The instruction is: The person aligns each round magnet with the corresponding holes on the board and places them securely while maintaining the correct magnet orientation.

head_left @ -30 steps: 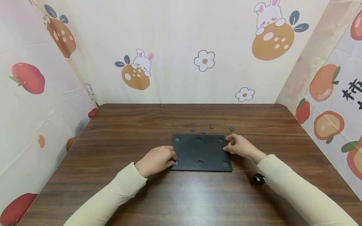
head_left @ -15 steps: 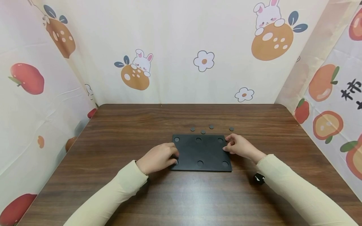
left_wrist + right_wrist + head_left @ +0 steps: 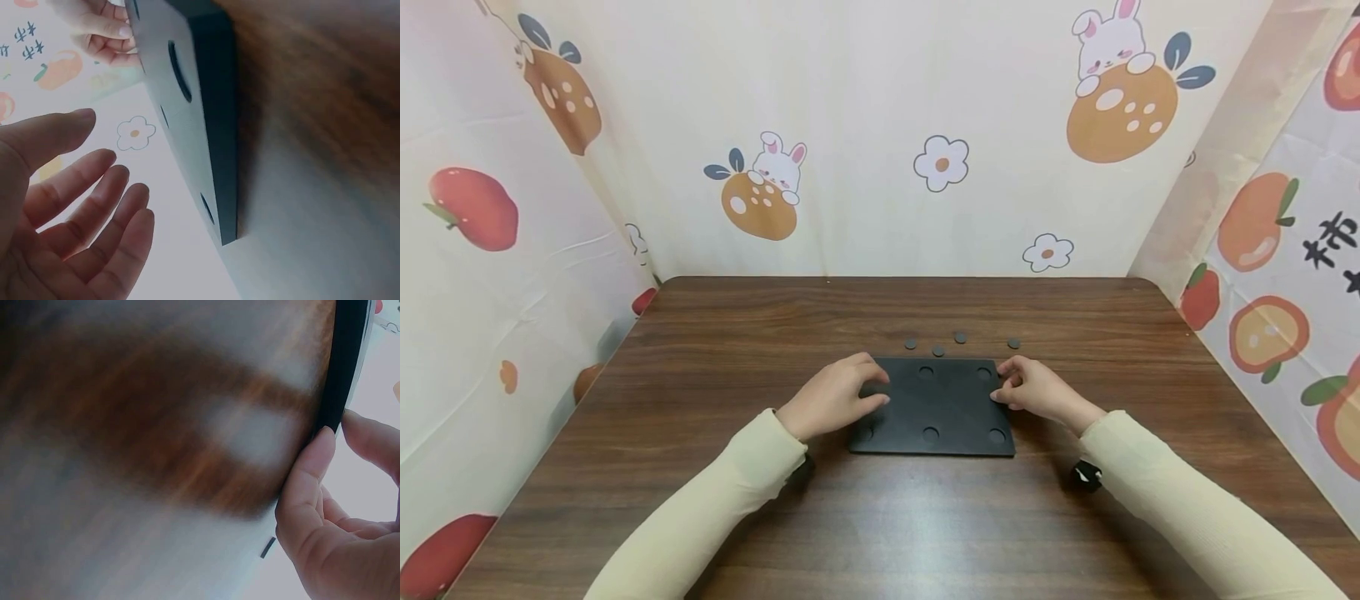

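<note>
A flat black rectangular board [image 3: 955,404] with round shallow recesses lies on the table. My left hand [image 3: 838,396] hovers over the board's left side, fingers apart and softly bent. The left wrist view shows nothing between the thumb and fingers of that hand [image 3: 75,212]; the board [image 3: 169,94] stands beside them there. The hand covers the board's upper left corner in the head view. At the right edge, my right hand [image 3: 1037,390] pinches the board. Thumb and finger [image 3: 312,456] meet that edge in the right wrist view.
Behind the board lie several small dark discs, among them a left one [image 3: 911,344] and one farther right [image 3: 1014,343]. The brown wood-grain table [image 3: 760,333] ends at a printed curtain [image 3: 880,208]. A black item [image 3: 1086,475] shows beneath the right sleeve.
My left hand has lifted from the lower left recess, moved up and to the right, and its fingers have spread apart. The right hand and the board stay in place.
</note>
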The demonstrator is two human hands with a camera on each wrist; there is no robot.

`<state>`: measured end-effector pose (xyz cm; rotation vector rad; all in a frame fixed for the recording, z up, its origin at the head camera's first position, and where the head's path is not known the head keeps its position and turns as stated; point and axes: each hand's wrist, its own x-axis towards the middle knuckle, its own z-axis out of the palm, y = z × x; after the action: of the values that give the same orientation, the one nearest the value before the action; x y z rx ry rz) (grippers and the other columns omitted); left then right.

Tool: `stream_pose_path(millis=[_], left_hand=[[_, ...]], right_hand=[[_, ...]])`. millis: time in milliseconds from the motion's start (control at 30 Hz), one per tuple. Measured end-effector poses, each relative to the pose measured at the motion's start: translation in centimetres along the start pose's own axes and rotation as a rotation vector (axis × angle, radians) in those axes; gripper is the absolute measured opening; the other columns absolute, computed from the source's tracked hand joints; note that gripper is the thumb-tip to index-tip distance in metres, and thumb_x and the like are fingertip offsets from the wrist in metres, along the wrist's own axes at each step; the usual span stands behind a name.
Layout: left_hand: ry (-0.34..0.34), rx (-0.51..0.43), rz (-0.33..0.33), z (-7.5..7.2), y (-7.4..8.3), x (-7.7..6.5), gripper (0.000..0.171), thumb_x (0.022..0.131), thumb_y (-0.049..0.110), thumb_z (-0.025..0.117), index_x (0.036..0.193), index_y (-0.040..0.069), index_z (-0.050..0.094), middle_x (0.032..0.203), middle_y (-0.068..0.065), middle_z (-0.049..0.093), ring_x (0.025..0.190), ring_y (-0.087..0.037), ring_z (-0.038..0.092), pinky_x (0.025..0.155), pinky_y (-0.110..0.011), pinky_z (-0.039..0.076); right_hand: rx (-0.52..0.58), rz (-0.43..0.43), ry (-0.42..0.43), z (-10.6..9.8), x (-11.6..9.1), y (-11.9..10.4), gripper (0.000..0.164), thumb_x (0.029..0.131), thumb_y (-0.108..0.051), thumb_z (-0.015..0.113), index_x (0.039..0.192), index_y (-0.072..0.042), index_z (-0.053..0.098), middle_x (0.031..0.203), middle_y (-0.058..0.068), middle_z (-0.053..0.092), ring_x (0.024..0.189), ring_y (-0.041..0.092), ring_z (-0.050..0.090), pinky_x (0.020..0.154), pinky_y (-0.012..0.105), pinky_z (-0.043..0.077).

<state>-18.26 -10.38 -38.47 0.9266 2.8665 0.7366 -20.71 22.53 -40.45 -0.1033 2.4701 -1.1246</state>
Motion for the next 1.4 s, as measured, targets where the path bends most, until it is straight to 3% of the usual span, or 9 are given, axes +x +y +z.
stream_pose_path(millis=[167,367,600,967,1200,1400], left_hand=[[0.025,-0.029,-0.024,0.1,0.0,1.1,0.029,0.093,0.026,0.068,0.116,0.007,0.07,0.112,-0.005,0.065,0.101,-0.021,0.065,0.086,-0.036,0.054],[0.064,-0.023,-0.046,0.3,0.0,2.5,0.03,0.095,0.026,0.066,0.118,0.006,0.069,0.112,-0.008,0.064,0.094,-0.021,0.062,0.079,-0.035,0.053],[0.1,-0.001,-0.086,0.3,0.2,4.1,0.031,0.096,0.027,0.065,0.12,0.008,0.067,0.114,-0.007,0.063,0.101,-0.02,0.064,0.085,-0.036,0.054],[0.097,0.033,-0.102,0.4,0.1,6.3,0.032,0.096,0.028,0.064,0.12,0.007,0.067,0.112,-0.007,0.063,0.1,-0.02,0.063,0.086,-0.036,0.054],[0.06,0.081,-0.073,0.5,0.0,7.7,0.034,0.096,0.027,0.064,0.123,0.008,0.066,0.114,-0.007,0.063,0.101,-0.019,0.064,0.088,-0.035,0.054],[0.04,0.124,-0.097,0.6,0.0,8.8,0.036,0.096,0.028,0.064,0.126,0.008,0.065,0.116,-0.008,0.062,0.097,-0.019,0.063,0.086,-0.035,0.054]], right_hand=[[-0.003,0.002,0.003,0.0,0.1,0.0,0.052,0.092,-0.015,0.068,0.134,0.005,0.045,0.092,0.011,0.057,0.079,0.017,0.062,0.08,0.034,0.058],[-0.004,0.004,0.004,0.0,0.1,0.0,0.052,0.092,-0.015,0.068,0.134,0.005,0.045,0.093,0.012,0.058,0.08,0.018,0.062,0.08,0.034,0.058],[0.003,0.002,0.004,0.0,0.0,0.1,0.052,0.092,-0.015,0.068,0.134,0.005,0.045,0.093,0.012,0.058,0.081,0.018,0.062,0.081,0.035,0.058],[-0.001,0.001,0.005,-0.1,0.1,0.0,0.051,0.092,-0.014,0.068,0.134,0.005,0.045,0.093,0.012,0.058,0.08,0.017,0.062,0.08,0.035,0.058],[-0.005,0.004,0.003,-0.1,0.1,0.0,0.052,0.092,-0.015,0.068,0.134,0.005,0.045,0.093,0.011,0.058,0.08,0.017,0.062,0.08,0.034,0.057],[-0.005,0.006,0.006,-0.1,0.3,0.1,0.052,0.092,-0.015,0.068,0.133,0.004,0.045,0.092,0.011,0.057,0.079,0.017,0.061,0.08,0.034,0.058]])
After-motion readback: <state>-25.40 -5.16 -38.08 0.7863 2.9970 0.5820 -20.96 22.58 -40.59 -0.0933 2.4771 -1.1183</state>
